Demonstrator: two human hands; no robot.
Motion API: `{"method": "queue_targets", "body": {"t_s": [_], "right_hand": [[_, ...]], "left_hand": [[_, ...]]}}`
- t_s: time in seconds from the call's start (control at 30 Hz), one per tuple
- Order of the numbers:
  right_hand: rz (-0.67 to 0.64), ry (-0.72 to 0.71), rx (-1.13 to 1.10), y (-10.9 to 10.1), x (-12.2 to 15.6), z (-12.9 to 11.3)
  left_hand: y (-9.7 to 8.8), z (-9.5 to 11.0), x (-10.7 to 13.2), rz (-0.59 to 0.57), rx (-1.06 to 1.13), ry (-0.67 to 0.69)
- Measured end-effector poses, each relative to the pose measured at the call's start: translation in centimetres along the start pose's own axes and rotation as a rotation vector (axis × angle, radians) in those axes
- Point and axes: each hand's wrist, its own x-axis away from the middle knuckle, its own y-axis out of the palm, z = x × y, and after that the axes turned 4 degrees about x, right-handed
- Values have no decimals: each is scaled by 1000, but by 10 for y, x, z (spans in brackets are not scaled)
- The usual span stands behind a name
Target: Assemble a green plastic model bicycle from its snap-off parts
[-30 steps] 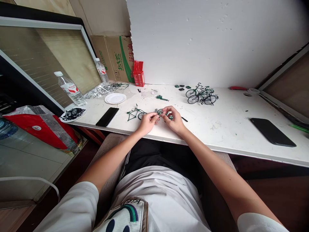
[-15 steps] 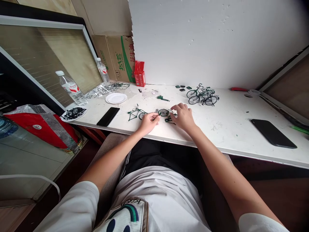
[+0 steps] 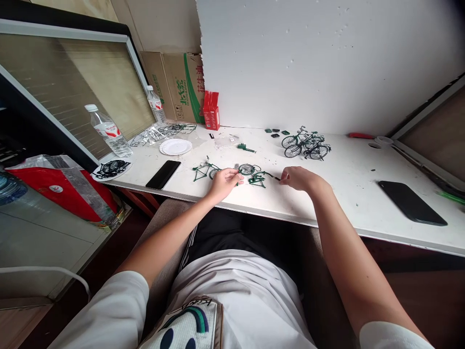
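Observation:
My left hand (image 3: 225,184) is closed in a pinch on a small green plastic part (image 3: 240,171), mostly hidden by the fingers. My right hand (image 3: 300,178) has its fingertips closed at the end of a thin dark stick-like piece (image 3: 276,178), whose kind I cannot make out. Between the hands lie a green model bicycle piece (image 3: 257,180) and a small spoked wheel (image 3: 246,168). Left of my left hand stands a green model bicycle frame (image 3: 201,170), with another wheel (image 3: 213,173) partly behind the hand.
Assembled model bicycles (image 3: 305,144) stand at the back right. A green part (image 3: 246,147) lies behind the wheel. Phones (image 3: 163,175) flank the work on both sides. Farther left are a white plate (image 3: 175,147), water bottles (image 3: 109,132) and a red box (image 3: 211,111).
My right hand has moved right, off the green bicycle piece, and its fingers have closed on the thin dark stick-like piece. My left hand stays nearly in place.

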Motion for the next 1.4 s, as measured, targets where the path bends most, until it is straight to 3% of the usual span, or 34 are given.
{"method": "queue_targets", "body": {"t_s": [0.13,0.2,0.33,0.43,0.5,0.63,0.77,1.4], "right_hand": [[-3,-18,-6,2,-1,2],[68,-26,10,2,-1,3],[378,-115,-40,6,-6,-2],[636,-329,-292,16,-15,-17],[724,-442,-490,26,-19,-33],[797,-508,-654,45,-17,-66],[857,-541,-618,56,-8,-82],[863,-543,-529,62,-11,-83]], "left_hand": [[-2,-4,-2,-21,19,3],[-3,-5,-3,-21,28,5],[-3,-2,-4,5,51,-2],[-3,0,-5,22,86,5],[-4,0,-5,35,110,13],[-4,0,-6,64,156,26],[-4,1,-7,92,185,20],[-5,0,-7,89,194,16]]}}
